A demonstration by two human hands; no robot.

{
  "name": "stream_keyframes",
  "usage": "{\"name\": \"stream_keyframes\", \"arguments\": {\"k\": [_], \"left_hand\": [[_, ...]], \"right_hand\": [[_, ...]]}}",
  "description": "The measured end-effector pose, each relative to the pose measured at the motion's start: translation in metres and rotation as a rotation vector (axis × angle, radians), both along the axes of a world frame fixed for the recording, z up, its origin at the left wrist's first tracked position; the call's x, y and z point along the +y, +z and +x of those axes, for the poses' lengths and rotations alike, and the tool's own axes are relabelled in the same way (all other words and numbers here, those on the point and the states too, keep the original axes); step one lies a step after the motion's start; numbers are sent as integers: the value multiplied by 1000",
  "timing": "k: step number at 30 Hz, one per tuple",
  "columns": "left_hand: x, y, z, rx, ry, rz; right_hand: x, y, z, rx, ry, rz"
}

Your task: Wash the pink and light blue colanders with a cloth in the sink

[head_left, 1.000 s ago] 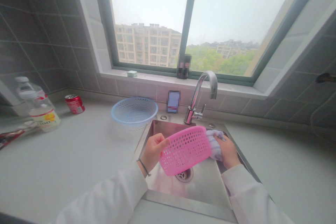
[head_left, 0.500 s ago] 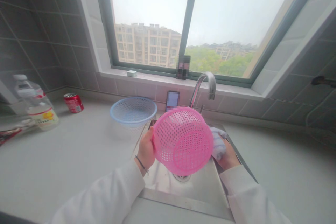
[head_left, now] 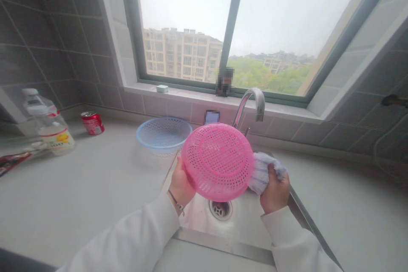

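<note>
My left hand (head_left: 180,183) grips the rim of a pink perforated plastic basket (head_left: 217,161), held tilted over the steel sink (head_left: 236,227) with its underside facing me. A crumpled pale cloth (head_left: 262,170) is clutched in my right hand (head_left: 274,191), and it presses against the basket's right edge. Both arms wear white sleeves. The sink drain (head_left: 219,208) shows just below the basket.
A blue perforated basket (head_left: 163,132) sits on the counter left of the sink. The chrome tap (head_left: 251,104) rises behind the pink basket. A red can (head_left: 91,123) and plastic bottles (head_left: 47,123) stand at the far left. A small green object (head_left: 162,89) lies on the window sill.
The pink basket has been lifted and turned from side-on until its underside faces me. My right hand with the cloth has shifted to the basket's right edge.
</note>
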State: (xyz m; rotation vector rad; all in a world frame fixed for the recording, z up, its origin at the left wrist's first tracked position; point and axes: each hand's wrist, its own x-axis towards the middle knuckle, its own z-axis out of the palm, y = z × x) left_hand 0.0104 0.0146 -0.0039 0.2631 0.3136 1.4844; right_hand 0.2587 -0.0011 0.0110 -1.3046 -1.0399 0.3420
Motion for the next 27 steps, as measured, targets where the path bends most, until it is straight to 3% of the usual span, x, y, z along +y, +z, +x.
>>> {"name": "stream_keyframes", "arguments": {"k": [2,4,11,14,18,27], "left_hand": [[-1,1,2,-15,-17,58],[-3,2,2,-15,-15,78],[-8,2,4,12,-68,23],[-13,5,7,3,-103,28],[-21,9,14,7,-177,61],[-36,24,21,255,-403,113]], "right_hand": [[-9,6,-8,-67,-149,16],[-16,7,-17,-153,-182,64],[-29,-1,-31,-583,47,310],[-36,4,-37,-718,170,491],[-48,15,-54,-944,224,617],[-62,28,-75,-1142,329,568]]}}
